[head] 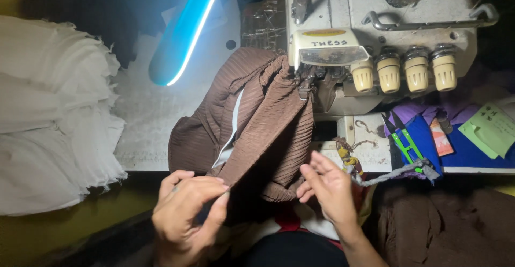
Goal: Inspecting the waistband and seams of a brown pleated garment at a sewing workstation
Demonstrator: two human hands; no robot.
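Observation:
A brown ribbed fabric piece point(268, 117) with a white elastic band point(232, 133) along its fold lies stretched from my lap up to the presser foot of a cream overlock sewing machine point(375, 26). My left hand point(185, 213) pinches the near left edge of the brown fabric between thumb and fingers. On the near right edge rests my right hand point(327, 189), fingers spread and touching the cloth.
A stack of white cloth point(53, 111) lies at the left on the table point(150, 111). A lit blue-white lamp tube point(185, 34) slants above. Green-handled snips point(405, 143), blue and purple cloth and green paper notes point(491, 130) sit at the right. Dark brown cloth point(445, 224) lies lower right.

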